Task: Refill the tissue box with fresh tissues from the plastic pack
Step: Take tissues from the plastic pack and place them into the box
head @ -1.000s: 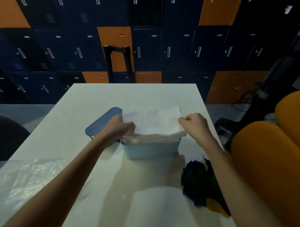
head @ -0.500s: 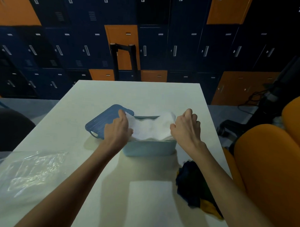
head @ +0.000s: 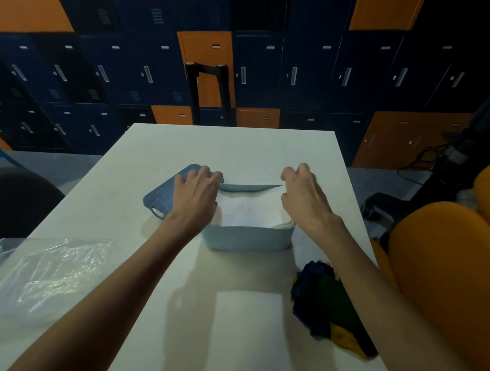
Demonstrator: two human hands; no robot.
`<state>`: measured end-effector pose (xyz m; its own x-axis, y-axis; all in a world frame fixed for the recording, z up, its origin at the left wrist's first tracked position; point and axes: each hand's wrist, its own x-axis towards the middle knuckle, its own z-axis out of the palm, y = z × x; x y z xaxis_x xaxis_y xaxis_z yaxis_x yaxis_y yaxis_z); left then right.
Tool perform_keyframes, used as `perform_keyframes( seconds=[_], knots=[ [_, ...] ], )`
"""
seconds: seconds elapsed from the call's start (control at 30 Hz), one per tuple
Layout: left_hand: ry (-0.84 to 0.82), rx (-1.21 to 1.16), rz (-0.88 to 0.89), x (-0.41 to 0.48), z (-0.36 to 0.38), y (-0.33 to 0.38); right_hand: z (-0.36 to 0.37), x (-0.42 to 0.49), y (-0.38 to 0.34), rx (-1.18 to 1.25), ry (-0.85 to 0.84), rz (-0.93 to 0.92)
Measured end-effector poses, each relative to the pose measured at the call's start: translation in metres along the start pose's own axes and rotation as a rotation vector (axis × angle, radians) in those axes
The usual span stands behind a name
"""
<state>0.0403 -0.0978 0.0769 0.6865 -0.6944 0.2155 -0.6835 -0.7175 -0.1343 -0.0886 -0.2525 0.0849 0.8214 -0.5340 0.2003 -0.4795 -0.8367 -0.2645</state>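
Sitting mid-table (head: 239, 146), the pale blue tissue box (head: 247, 239) lies with its long axis running left to right, open top up, white tissues (head: 248, 213) flat inside. The left hand (head: 195, 196) hovers over its left end and the right hand (head: 303, 200) over its right, both loosely curled, gripping nothing. The clear plastic pack (head: 43, 272) lies nearer, left of the box.

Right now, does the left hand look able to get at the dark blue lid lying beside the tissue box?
Probably yes. The left hand is over the tissue box's left end, fingertips above the lid's far corner. The lid lies flat on the table with nothing on it.
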Motion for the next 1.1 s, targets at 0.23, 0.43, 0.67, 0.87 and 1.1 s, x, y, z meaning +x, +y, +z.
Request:
perform_keyframes(
  seconds=[0.23, 0.43, 0.67, 0.87, 1.1],
  knots=[
    [-0.223, 0.036, 0.050, 0.004, 0.007, -0.007, 0.019, 0.008, -0.012, -0.107, -0.366, -0.051],
    [-0.336, -0.007, 0.033, 0.006, 0.019, -0.010, 0.020, 0.008, -0.016, -0.185, -0.410, -0.041],
    [-0.364, -0.052, 0.031, 0.001, 0.024, -0.013, 0.021, 0.009, -0.018, -0.208, -0.425, -0.020],
    [-0.163, -0.186, 0.103, 0.003, 0.020, -0.034, 0.012, 0.022, -0.015, -0.018, -0.351, 0.057],
    [0.027, -0.474, -0.166, 0.019, 0.015, -0.093, -0.004, 0.034, -0.053, 0.167, -0.112, 0.033]
  ],
)
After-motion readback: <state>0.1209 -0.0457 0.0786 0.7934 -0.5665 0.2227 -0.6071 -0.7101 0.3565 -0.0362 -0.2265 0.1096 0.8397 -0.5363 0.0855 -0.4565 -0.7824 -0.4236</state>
